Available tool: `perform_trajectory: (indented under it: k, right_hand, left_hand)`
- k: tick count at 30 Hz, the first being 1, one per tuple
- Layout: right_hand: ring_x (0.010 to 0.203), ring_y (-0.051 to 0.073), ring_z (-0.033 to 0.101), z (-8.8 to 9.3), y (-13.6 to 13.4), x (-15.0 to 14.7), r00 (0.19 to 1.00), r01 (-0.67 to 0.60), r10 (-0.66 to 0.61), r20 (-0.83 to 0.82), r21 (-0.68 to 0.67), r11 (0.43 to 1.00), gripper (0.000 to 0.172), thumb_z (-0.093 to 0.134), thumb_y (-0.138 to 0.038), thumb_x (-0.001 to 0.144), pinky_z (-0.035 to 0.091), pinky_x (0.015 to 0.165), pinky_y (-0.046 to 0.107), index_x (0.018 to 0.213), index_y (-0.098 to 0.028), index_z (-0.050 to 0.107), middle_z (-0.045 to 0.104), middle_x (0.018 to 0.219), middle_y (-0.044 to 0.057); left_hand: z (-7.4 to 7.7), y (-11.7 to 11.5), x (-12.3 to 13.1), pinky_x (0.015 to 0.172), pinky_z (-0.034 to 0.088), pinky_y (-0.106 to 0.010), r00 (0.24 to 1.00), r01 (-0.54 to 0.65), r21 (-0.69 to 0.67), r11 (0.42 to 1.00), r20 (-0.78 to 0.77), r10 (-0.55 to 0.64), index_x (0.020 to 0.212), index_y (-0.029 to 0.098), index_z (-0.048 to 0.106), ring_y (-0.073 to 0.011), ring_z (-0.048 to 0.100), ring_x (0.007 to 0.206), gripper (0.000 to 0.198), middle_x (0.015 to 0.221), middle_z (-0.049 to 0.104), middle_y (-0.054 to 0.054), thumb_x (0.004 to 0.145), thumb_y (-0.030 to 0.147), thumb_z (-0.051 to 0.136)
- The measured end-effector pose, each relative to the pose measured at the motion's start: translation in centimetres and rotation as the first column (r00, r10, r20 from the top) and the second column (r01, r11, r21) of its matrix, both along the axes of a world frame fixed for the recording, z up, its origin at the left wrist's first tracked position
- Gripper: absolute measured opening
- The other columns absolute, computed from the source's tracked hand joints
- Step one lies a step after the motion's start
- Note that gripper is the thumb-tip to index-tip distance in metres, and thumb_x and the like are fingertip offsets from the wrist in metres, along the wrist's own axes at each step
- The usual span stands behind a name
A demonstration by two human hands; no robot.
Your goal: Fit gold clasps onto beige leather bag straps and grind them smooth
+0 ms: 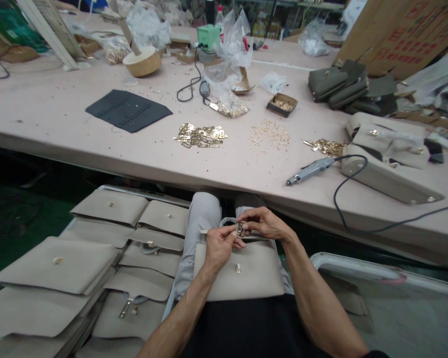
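A beige bag panel (246, 278) with a small metal fitting (238, 268) at its middle lies across the lap. Above its upper edge, my left hand (220, 243) and my right hand (263, 223) meet, fingertips pinched on a small gold metal clasp (240, 228). My left hand grips it from the left and my right hand from the right. The fingers partly cover the clasp and the flap edge behind it.
Stacked beige bags (56, 266) stand at the left. On the table (153, 159) lie gold plates (200, 135), small screws (271, 135), a grey electric screwdriver (309, 171) with a cord, and a black sheet (129, 110). A white-rimmed bin (358, 263) is at the right.
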State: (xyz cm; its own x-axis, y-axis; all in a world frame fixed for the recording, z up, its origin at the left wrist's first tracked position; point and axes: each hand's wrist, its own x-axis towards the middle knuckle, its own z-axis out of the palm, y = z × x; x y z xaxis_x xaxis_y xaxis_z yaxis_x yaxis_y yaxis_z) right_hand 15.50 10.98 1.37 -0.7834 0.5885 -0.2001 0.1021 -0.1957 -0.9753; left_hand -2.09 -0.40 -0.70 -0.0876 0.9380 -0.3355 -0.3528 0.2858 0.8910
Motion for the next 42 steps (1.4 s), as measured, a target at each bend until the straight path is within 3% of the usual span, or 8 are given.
perform_trajectory:
  k: [6, 11, 17, 25, 33, 42]
  right_hand:
    - [0.07, 0.016, 0.066, 0.3, 1.0, -0.1, 0.995, -0.103, 0.101, -0.027, -0.078, 0.992, 0.042, 0.086, -0.045, 0.086, 0.057, 0.067, 0.027, 0.105, -0.009, 0.077, 0.073, 0.088, 0.009]
    - [0.069, 0.016, 0.068, -0.4, 1.3, 0.0, 0.995, -0.079, 0.072, -0.067, -0.094, 0.992, 0.042, 0.087, -0.043, 0.085, 0.056, 0.067, 0.027, 0.107, -0.008, 0.077, 0.074, 0.088, 0.01]
    - [0.07, 0.016, 0.07, -1.4, 1.1, 0.5, 0.993, -0.065, 0.052, -0.109, -0.124, 0.99, 0.039, 0.089, -0.037, 0.085, 0.057, 0.069, 0.027, 0.11, -0.009, 0.078, 0.076, 0.092, 0.012]
    - [0.071, 0.018, 0.071, -1.9, 1.0, 0.7, 0.993, -0.046, 0.032, -0.117, -0.118, 0.992, 0.042, 0.089, -0.038, 0.085, 0.059, 0.069, 0.028, 0.112, -0.009, 0.078, 0.077, 0.093, 0.012]
    - [0.07, 0.017, 0.071, -2.1, 1.1, 0.8, 0.993, -0.047, 0.036, -0.11, -0.101, 0.994, 0.04, 0.088, -0.037, 0.086, 0.058, 0.068, 0.028, 0.113, -0.01, 0.079, 0.076, 0.09, 0.011]
    - [0.071, 0.017, 0.071, -2.0, 0.9, 1.0, 0.992, -0.043, 0.03, -0.119, -0.103, 0.994, 0.038, 0.088, -0.035, 0.086, 0.059, 0.069, 0.027, 0.113, -0.01, 0.08, 0.076, 0.09, 0.011]
  left_hand:
    - [0.2, -0.2, 0.1, 0.056, 0.062, -0.023, 1.0, -0.002, 0.017, 1.0, -0.015, 0.002, 0.114, 0.004, 0.079, -0.0164, 0.073, 0.054, 0.046, 0.065, 0.078, -0.01, 0.084, 0.038, 0.076]
    - [-0.2, -1.0, 0.8, 0.066, 0.066, -0.028, 0.993, -0.04, 0.12, 0.992, -0.106, 0.053, 0.123, 0.01, 0.077, -0.0192, 0.078, 0.067, 0.043, 0.085, 0.083, -0.011, 0.089, 0.035, 0.074]
    - [-0.5, -1.5, 0.8, 0.067, 0.067, -0.028, 0.975, -0.023, 0.171, 0.985, -0.213, 0.06, 0.124, 0.013, 0.077, -0.0187, 0.078, 0.065, 0.039, 0.077, 0.082, -0.008, 0.094, 0.036, 0.071]
    - [-0.7, -1.2, 0.7, 0.063, 0.066, -0.027, 0.986, -0.02, 0.151, 0.988, -0.16, 0.045, 0.12, 0.011, 0.078, -0.019, 0.078, 0.063, 0.037, 0.075, 0.082, -0.008, 0.092, 0.034, 0.073]
    - [-0.9, -2.3, 2.0, 0.068, 0.068, -0.031, 0.865, -0.095, 0.292, 0.952, -0.448, 0.224, 0.121, 0.014, 0.077, -0.0229, 0.08, 0.074, 0.037, 0.093, 0.082, -0.011, 0.088, 0.03, 0.078]
    - [-0.9, -2.3, 2.4, 0.063, 0.067, -0.031, 0.854, -0.124, 0.291, 0.949, -0.455, 0.251, 0.116, 0.016, 0.079, -0.0224, 0.079, 0.069, 0.031, 0.09, 0.082, -0.01, 0.089, 0.031, 0.077]
